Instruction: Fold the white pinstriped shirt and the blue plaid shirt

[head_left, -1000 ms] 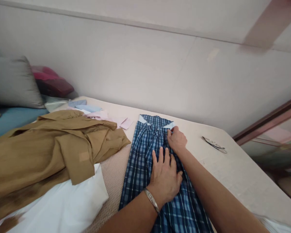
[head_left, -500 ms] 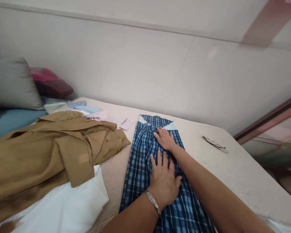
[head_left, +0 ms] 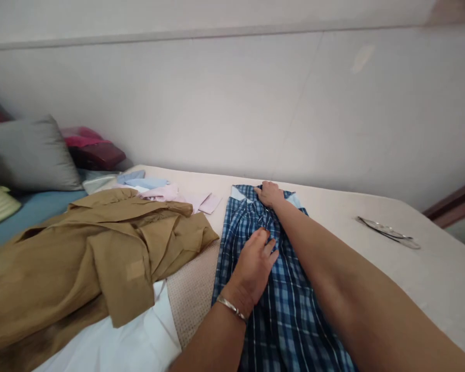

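Observation:
A long, narrow-folded blue plaid garment [head_left: 290, 289] lies on the bed-like surface, its light lining showing at the far end. My right hand [head_left: 270, 195] is at that far end, fingers curled over the top edge and closed on the cloth. Nearer to me, my left hand [head_left: 253, 263], with a silver bangle at the wrist, hovers over or lightly touches the middle of the garment. Its fingers are loosely bent and apart, holding nothing. The lower end of the garment runs out of view beneath my arms.
A brown garment [head_left: 120, 248] lies on white cloth [head_left: 139, 336] to the left. Behind it are pink and blue cloth pieces [head_left: 149, 183], a grey cushion [head_left: 31, 152] and a dark red bag [head_left: 96, 152]. Glasses [head_left: 387, 231] lie at right; a wall [head_left: 232, 113] stands behind.
My right hand has moved away from me to the garment's far edge and closed on it. My left hand has lifted from lying flat, its fingers now bent. The view has shifted slightly.

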Available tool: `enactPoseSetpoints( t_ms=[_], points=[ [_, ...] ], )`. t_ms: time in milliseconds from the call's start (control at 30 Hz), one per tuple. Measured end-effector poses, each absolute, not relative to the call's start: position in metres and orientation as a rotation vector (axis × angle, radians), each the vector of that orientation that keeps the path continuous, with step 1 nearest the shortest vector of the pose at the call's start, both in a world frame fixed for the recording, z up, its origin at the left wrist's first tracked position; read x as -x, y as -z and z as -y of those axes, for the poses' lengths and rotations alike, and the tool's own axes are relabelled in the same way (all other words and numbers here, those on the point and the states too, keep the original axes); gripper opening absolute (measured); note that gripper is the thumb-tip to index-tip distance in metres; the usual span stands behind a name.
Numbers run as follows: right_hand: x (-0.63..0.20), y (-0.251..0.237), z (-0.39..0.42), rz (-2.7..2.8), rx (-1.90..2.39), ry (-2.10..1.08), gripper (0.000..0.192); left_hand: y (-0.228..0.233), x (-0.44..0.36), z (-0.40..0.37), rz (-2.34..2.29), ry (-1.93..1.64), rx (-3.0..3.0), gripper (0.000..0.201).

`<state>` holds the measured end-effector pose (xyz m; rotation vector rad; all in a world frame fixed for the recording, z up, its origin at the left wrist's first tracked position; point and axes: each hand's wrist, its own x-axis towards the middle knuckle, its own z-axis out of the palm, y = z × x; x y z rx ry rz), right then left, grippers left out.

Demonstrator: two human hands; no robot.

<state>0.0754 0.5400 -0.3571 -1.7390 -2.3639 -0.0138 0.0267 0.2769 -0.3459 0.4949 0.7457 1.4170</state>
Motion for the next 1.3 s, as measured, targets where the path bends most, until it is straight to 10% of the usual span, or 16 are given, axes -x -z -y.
enactPoseSetpoints(
  t_ms=[867,1133,1300],
  points=[
    [-0.061,0.343,-0.524,2.512,1.569,0.269,0.041,0.358,0.005,-0.287,-0.562,-1.366,-0.125,0.084],
    [-0.127,0.304,-0.372,2.557,0.902,0.679,0.047,0.357,0.017,-0.291,-0.485,-1.356,-0.013,0.094],
    [-0.19,0.31,-0.263,2.746,0.494,0.365,0.047,0.35,0.024,-0.285,-0.511,-1.375,-0.075,0.06]
  ],
)
